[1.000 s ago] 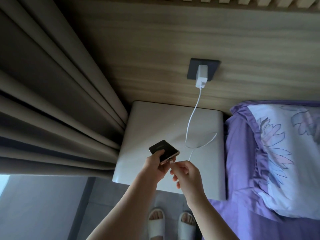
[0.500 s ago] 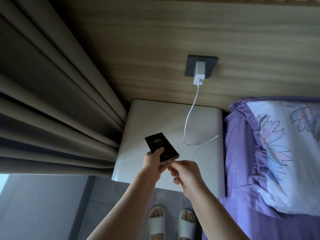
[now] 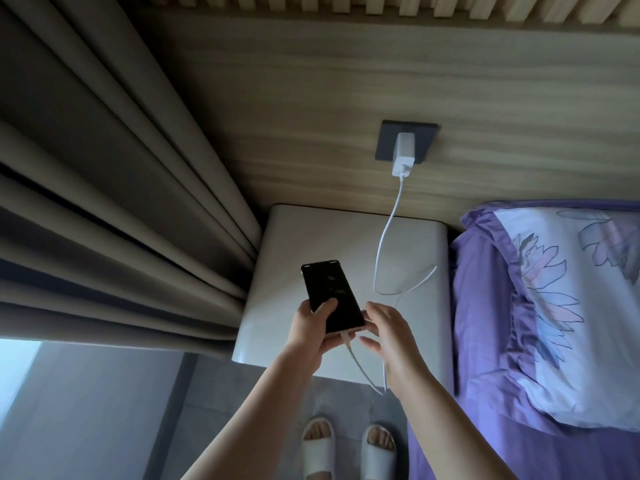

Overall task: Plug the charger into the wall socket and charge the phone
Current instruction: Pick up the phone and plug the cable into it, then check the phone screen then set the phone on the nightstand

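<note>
A white charger (image 3: 403, 157) sits plugged into the dark wall socket (image 3: 388, 140) on the wooden wall. Its white cable (image 3: 384, 244) hangs down, loops over the nightstand and runs to the bottom edge of a black phone (image 3: 330, 296). The cable's plug is in the phone's port. My left hand (image 3: 311, 329) grips the phone's lower end, thumb on the dark screen. My right hand (image 3: 389, 332) hovers just right of the phone's bottom corner, fingers spread, with the cable passing beneath it.
A white nightstand (image 3: 346, 237) stands under the socket. Heavy grey curtains (image 3: 104, 188) hang at the left. A bed with a purple floral pillow (image 3: 568, 306) lies at the right. My feet in white slippers (image 3: 346, 448) stand on the grey floor below.
The phone has tilted up so its screen faces me. My right hand has let go of the cable end, which now sits in the phone, and its fingers have spread.
</note>
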